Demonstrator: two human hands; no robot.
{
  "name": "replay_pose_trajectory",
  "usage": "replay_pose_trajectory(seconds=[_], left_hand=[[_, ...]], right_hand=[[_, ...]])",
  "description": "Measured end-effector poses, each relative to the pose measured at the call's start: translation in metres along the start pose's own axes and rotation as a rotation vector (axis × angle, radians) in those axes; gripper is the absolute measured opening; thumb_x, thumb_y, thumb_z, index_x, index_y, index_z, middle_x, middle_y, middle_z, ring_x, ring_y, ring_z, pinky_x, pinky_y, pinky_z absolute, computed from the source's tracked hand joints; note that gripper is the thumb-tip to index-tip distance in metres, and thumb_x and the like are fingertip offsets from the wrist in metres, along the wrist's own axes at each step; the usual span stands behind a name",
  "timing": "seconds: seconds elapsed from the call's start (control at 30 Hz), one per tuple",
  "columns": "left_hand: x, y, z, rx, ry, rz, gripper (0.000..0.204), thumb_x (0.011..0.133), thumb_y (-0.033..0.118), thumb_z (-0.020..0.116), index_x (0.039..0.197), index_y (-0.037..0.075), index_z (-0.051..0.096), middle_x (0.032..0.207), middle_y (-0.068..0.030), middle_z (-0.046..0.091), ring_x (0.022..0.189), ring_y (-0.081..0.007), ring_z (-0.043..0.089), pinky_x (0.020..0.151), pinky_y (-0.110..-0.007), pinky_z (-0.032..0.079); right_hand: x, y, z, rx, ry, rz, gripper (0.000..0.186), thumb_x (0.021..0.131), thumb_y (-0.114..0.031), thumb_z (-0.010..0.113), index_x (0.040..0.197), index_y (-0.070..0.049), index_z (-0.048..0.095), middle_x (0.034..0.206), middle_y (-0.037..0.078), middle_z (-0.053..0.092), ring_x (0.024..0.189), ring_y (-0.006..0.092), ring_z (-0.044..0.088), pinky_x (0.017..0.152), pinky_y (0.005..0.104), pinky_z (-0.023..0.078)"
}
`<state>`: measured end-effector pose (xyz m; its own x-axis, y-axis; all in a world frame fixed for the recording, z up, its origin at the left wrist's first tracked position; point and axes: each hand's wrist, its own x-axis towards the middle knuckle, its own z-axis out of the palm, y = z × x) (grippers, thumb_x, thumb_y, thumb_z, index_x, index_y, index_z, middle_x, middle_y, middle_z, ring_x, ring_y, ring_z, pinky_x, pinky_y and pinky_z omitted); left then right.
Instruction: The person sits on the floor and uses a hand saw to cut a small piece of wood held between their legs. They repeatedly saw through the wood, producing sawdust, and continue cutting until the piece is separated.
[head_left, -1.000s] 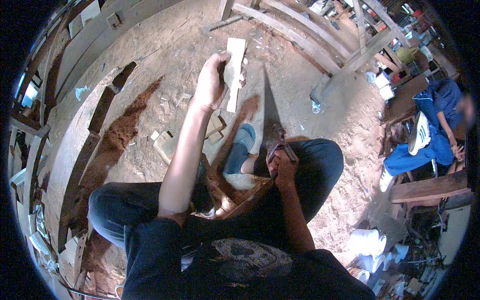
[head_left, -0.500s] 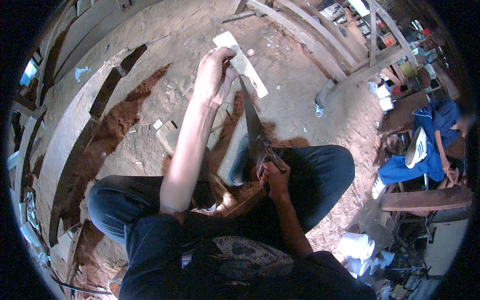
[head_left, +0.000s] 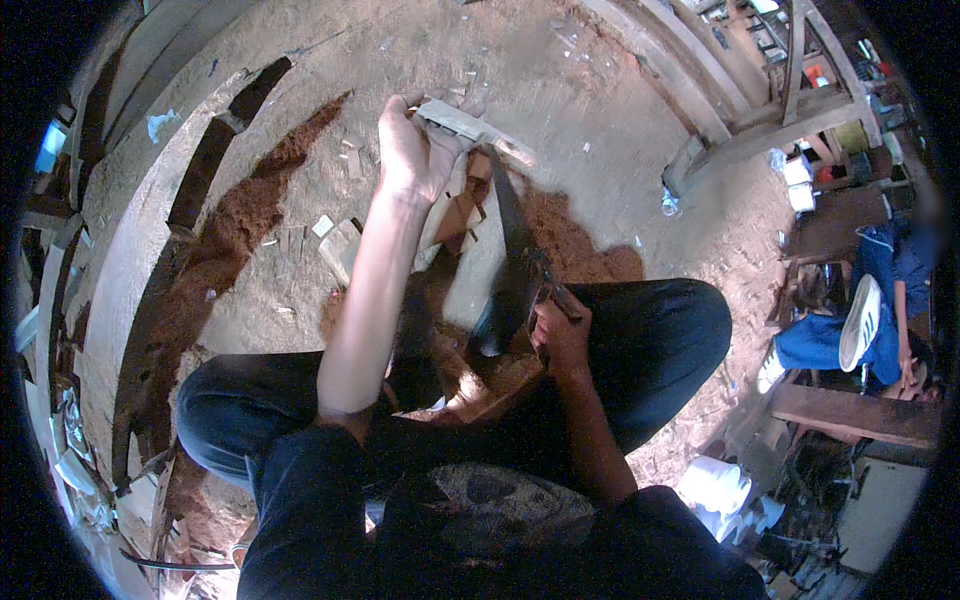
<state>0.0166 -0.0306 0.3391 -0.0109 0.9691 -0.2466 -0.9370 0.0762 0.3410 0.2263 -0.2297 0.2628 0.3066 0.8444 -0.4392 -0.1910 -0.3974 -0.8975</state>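
Observation:
My left hand [head_left: 412, 158] is closed around a short, pale piece of wood [head_left: 468, 124], held up in front of me with its edge turned toward me. My right hand [head_left: 562, 335] grips the handle of a handsaw [head_left: 514, 222] near my right knee. The dark, tapering saw blade points away from me, and its tip reaches just under the wood's right part. Whether the blade touches the wood, I cannot tell. Below the blade, between my legs, lies a larger wooden block [head_left: 472, 285].
Reddish sawdust [head_left: 575, 240] is heaped on the ground beyond my right knee. A long curved timber [head_left: 150, 270] lies at the left. Wooden frames [head_left: 740, 140] stand at the far right. A seated person in blue trousers [head_left: 815, 342] and white buckets [head_left: 715, 485] are at the right.
The wood in my left hand has tipped from showing its broad face to nearly edge-on and moved slightly lower. The saw stays in my right hand. My view has shifted a little.

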Motion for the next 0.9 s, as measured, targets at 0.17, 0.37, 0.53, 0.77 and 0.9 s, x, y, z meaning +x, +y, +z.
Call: replay_pose_trajectory(seconds=[0.17,0.37,0.53,0.77,0.9], left_hand=[[0.013,-0.024,-0.049,0.575,0.281,-0.02,0.039,0.108,0.045,0.046,0.118,0.009,0.058,0.112,-0.0103,0.06,0.106,-0.0255,0.057,0.091,-0.047,0.048],[0.04,-0.04,-0.164,1.052,0.29,-0.042,0.042,0.102,0.043,0.059,0.117,0.004,0.063,0.092,-0.006,0.063,0.073,-0.0148,0.054,0.063,-0.033,0.044],[0.054,-0.008,-0.27,1.266,0.426,0.117,0.043,0.092,0.028,0.072,0.115,-0.008,0.069,0.084,-0.0165,0.075,0.076,-0.0247,0.073,0.07,-0.037,0.056],[0.019,-0.017,-0.271,1.854,0.508,0.119,0.053,0.08,0.05,0.078,0.094,-0.001,0.076,0.084,-0.0215,0.075,0.078,-0.033,0.073,0.077,-0.044,0.057],[0.011,-0.024,-0.263,1.969,0.402,0.033,0.055,0.08,0.057,0.074,0.1,0.005,0.078,0.086,-0.023,0.074,0.09,-0.0393,0.071,0.084,-0.047,0.055]], right_hand=[[0.038,0.02,-0.031,0.573,-0.158,0.299,0.017,0.088,-0.01,0.073,0.084,-0.008,0.057,0.059,-0.001,0.049,0.043,0.0129,0.046,0.042,0.0331,0.043],[0.066,0.032,-0.051,0.592,-0.169,0.346,0.017,0.089,-0.009,0.072,0.082,-0.008,0.056,0.057,-0.002,0.047,0.043,0.014,0.046,0.041,0.0338,0.04],[0.058,0.032,-0.01,0.169,-0.147,0.201,0.024,0.097,-0.028,0.06,0.099,-0.004,0.062,0.065,0.005,0.056,0.043,0.0145,0.048,0.038,0.0299,0.038],[0.023,-0.009,-0.001,0.092,-0.08,0.094,0.007,0.092,-0.005,0.065,0.088,-0.007,0.061,0.059,-0.005,0.046,0.044,0.0068,0.041,0.042,0.0265,0.034],[0.021,0.009,-0.018,-0.072,-0.092,0.101,0.003,0.093,-0.004,0.062,0.09,-0.006,0.062,0.06,-0.004,0.048,0.045,0.0061,0.042,0.042,0.026,0.034]])
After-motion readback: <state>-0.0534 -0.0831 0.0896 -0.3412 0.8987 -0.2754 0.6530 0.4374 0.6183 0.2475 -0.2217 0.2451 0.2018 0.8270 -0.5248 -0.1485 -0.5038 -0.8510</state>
